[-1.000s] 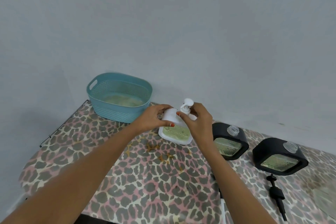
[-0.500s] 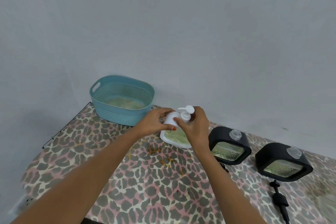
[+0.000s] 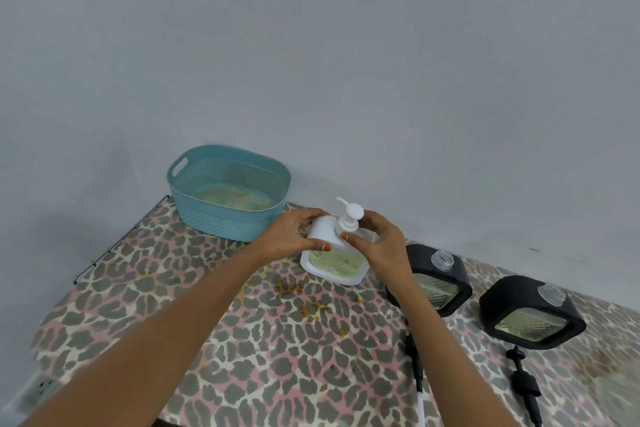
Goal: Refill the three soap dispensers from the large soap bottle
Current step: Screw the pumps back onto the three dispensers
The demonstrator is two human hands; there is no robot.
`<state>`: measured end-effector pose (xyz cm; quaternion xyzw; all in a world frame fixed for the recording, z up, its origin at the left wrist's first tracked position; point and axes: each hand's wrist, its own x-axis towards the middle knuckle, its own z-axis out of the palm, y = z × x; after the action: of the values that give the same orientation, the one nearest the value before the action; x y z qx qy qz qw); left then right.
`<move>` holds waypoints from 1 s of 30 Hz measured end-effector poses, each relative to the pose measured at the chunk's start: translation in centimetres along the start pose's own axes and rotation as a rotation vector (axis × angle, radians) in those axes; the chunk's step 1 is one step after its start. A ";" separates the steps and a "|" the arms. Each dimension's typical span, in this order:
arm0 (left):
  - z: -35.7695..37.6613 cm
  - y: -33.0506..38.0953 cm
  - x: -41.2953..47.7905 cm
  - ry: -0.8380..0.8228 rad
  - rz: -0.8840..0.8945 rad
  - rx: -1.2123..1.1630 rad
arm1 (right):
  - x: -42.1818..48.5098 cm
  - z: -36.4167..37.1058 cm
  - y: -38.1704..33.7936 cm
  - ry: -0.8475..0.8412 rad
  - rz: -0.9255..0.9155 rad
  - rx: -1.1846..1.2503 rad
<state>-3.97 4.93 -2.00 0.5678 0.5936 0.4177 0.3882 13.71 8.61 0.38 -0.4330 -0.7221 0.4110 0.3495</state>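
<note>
Right hand [image 3: 379,243] fingers pinch the white pump [image 3: 349,220] at its collar. The left hand [image 3: 294,236] curls round the white soap dispenser [image 3: 334,265], which stands on the leopard-print tablecloth [image 3: 277,340] between a teal basket [image 3: 228,222] and a black dispenser [image 3: 459,270] (bare-necked, like the second black dispenser [image 3: 512,295]).

Basket [image 3: 228,215] left of three dispensers [image 3: 334,262] on table [image 3: 242,357]

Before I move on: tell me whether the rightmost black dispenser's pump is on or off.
Off. The black dispenser has a bare clear threaded neck; a black pump lies on the tablecloth nearby.
</note>
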 end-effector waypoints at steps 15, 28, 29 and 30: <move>0.0 -0.1 0.0 -0.003 0.002 -0.025 | 0.7 0.2 0.1 0.013 0.006 -0.020; 0.0 -0.1 -0.1 -0.007 0.007 -0.032 | 0.1 -0.7 0.5 -0.114 -0.012 0.106; 0.0 -0.1 -0.1 -0.005 0.008 -0.029 | 0.3 -0.6 0.6 -0.081 -0.012 0.091; 0.1 -0.1 -0.1 -0.004 0.009 -0.027 | 0.4 -0.3 0.6 -0.041 -0.007 0.067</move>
<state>-3.95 4.84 -2.11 0.5660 0.5844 0.4264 0.3953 14.00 9.28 0.00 -0.4101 -0.7164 0.4428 0.3502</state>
